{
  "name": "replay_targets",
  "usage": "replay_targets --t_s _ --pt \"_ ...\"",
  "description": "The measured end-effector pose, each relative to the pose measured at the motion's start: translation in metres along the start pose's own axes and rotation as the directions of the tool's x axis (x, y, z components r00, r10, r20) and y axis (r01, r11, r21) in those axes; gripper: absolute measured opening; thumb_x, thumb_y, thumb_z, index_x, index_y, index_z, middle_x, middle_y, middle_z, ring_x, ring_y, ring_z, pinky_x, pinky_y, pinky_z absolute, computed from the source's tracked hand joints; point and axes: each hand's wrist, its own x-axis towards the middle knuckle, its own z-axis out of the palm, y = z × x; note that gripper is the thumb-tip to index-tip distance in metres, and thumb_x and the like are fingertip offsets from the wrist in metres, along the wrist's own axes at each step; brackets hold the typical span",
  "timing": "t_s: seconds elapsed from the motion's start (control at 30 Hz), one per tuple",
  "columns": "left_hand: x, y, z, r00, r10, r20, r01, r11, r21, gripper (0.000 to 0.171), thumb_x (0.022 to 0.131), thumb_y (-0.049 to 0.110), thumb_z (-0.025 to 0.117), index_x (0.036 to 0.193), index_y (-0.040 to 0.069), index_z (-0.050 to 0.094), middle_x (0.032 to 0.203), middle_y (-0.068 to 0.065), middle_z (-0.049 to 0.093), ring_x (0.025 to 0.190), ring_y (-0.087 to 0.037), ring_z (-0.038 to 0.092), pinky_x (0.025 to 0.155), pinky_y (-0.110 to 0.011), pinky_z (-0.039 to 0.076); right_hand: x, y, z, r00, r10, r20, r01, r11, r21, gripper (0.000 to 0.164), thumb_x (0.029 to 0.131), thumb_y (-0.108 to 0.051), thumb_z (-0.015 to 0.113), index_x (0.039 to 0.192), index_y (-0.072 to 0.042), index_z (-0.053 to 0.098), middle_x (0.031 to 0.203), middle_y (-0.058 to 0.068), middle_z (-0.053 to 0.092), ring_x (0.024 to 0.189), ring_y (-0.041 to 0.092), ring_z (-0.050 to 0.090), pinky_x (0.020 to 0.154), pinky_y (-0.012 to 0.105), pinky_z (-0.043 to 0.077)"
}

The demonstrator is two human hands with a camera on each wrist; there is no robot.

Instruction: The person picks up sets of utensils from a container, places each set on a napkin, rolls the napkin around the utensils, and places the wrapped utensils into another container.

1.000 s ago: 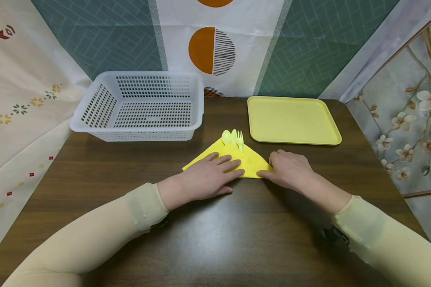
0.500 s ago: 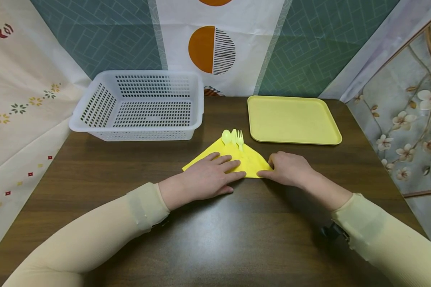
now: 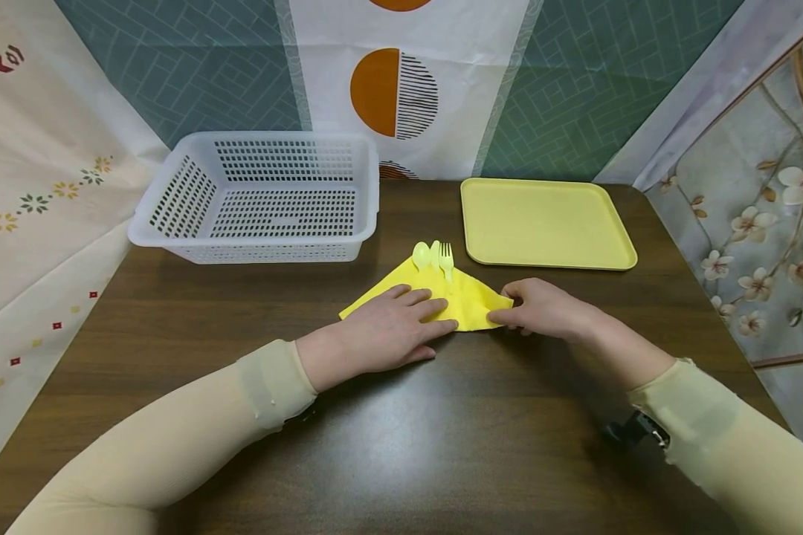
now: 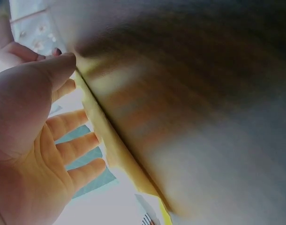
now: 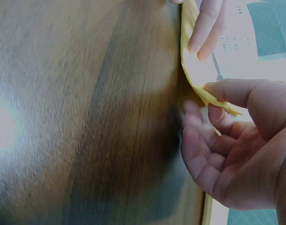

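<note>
A yellow napkin [image 3: 471, 301], folded to a triangle, lies mid-table with its point away from me. From that point stick out the heads of a pale yellow spoon [image 3: 421, 255], knife [image 3: 435, 254] and fork [image 3: 447, 260]; the napkin and left hand hide their lower parts. My left hand [image 3: 395, 331] rests on the napkin with fingers spread and straight. At the right corner, my right hand [image 3: 542, 306] pinches the cloth, lifted slightly off the table. In the right wrist view, the right thumb and index finger grip the napkin's edge [image 5: 199, 89].
A white perforated plastic basket [image 3: 274, 249] stands at the back left of the brown wooden table [image 3: 401, 438]. At the back right lies a flat yellow tray [image 3: 549, 223]. Patterned cloths [image 3: 401, 89] hang behind and at both sides.
My right hand has shifted slightly right and raised the napkin's right corner between thumb and fingers. The left hand and the cutlery have hardly moved.
</note>
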Motion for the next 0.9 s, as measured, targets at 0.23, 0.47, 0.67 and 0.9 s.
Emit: replay_targets --t_s 0.23,0.47,0.67,0.9 --pt "0.0 0.0 0.0 1.0 0.012 -0.021 -0.012 1.0 -0.009 0.054 0.11 0.045 0.067 0.16 0.024 0.059 0.161 -0.01 0.056 0.148 -0.036 0.053 0.124 -0.046 0.04 -0.003 -0.006 0.001 1.0 -0.008 0.005 0.007 0.993 0.114 0.024 0.105 -0.027 0.076 0.109 -0.004 0.069 0.091 0.009 0.071 0.085 0.025 0.065 0.08 0.035 0.059" --pt "0.0 0.0 0.0 1.0 0.006 -0.014 -0.006 1.0 -0.02 0.054 0.11 0.045 0.067 0.16 0.025 0.059 0.161 -0.01 0.057 0.148 -0.035 0.053 0.124 -0.046 0.04 -0.005 -0.012 0.003 0.998 -0.043 -0.047 0.049 0.99 0.13 0.028 0.105 -0.03 0.076 0.113 -0.004 0.07 0.095 0.01 0.07 0.088 0.026 0.065 0.084 0.037 0.059" --pt "0.001 -0.001 0.001 1.0 0.009 -0.016 -0.009 1.0 -0.011 0.054 0.11 0.044 0.068 0.16 0.025 0.059 0.16 -0.01 0.057 0.148 -0.035 0.054 0.123 -0.046 0.041 -0.006 -0.019 0.008 0.993 -0.085 -0.079 0.096 0.984 0.152 0.028 0.106 -0.033 0.076 0.113 -0.007 0.07 0.101 0.011 0.072 0.089 0.026 0.065 0.085 0.039 0.058" --pt "0.001 -0.001 0.0 1.0 0.009 -0.017 -0.009 1.0 -0.013 0.054 0.11 0.045 0.068 0.159 0.025 0.06 0.16 -0.009 0.057 0.148 -0.035 0.054 0.124 -0.046 0.041 -0.005 -0.021 0.017 0.981 -0.157 -0.118 0.175 0.97 0.167 0.024 0.107 -0.031 0.075 0.107 -0.008 0.068 0.101 0.01 0.069 0.09 0.027 0.066 0.085 0.039 0.059"
